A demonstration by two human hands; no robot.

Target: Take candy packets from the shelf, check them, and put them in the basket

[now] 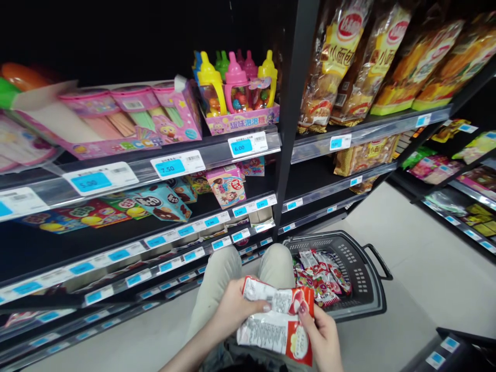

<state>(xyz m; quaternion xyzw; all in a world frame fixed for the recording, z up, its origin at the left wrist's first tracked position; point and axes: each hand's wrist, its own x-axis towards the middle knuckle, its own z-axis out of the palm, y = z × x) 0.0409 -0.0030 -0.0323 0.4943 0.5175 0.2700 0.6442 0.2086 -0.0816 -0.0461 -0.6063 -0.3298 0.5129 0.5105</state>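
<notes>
Above my lap, both hands hold red and white snack packets [267,333] with printed backs turned up; they look like two joined or overlapping packets. My left hand [238,307] grips the left edge, thumb pressed flat on the front. At the right edge, my right hand [320,330] pinches the packaging between thumb and fingers. Beyond my right knee, a dark grey shopping basket [358,268] sits on the floor. Inside it lie several small red, white and pink packets [321,276].
Black shelving with price tags [248,145] runs along the left and front. It carries pink candy boxes [170,121], bottle-shaped candies [236,85], small snack boxes [227,186] and bagged bread [341,57]. Another shelf [461,206] stands at right across the pale floor [406,248].
</notes>
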